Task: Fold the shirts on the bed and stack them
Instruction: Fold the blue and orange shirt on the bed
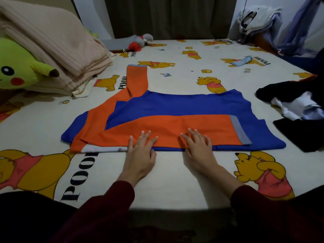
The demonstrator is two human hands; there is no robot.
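On the bed (pixel 175 172), left to right, we note: green plush (pixel 19 67); orange-and-blue shirt (pixel 175 109) spread flat at centre — our left hand (pixel 140 151) and right hand (pixel 199 151) pressing its near edge, fingers straight; dark clothes pile (pixel 298 106).

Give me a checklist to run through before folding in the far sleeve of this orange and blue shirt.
1. Near sleeve folded across the shirt: ok, its grey cuff lies on the body.
2. Left hand and right hand flat on the near fold: ok.
3. Far sleeve folded in: not ok, it sticks out toward the headboard.
4. Near edge even: not ok, a white strip shows at the left.
5. Room on the bed sheet around the shirt: ok.
6. Dark clothes pile apart from the shirt: cannot tell, the black piece lies close to its right edge.
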